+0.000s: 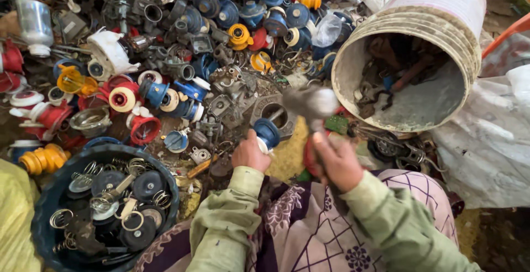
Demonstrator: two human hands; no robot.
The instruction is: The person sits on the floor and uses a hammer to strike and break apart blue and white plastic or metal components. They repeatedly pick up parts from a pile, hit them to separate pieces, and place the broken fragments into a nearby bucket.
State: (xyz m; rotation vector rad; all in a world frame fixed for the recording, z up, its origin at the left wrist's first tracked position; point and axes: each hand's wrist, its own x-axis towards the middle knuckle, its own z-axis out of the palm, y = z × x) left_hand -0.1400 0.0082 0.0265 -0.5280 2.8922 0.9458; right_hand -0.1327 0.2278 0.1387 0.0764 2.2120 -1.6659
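Blue plastic cap, steadied upright on the scrap heap by the closed left hand, sits beneath the blurred hammer gripped in the right hand, beside a tipped white bucket.

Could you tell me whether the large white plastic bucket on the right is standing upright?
No, the large white plastic bucket lies tipped on its side, its open mouth facing the camera with dark metal scraps inside.
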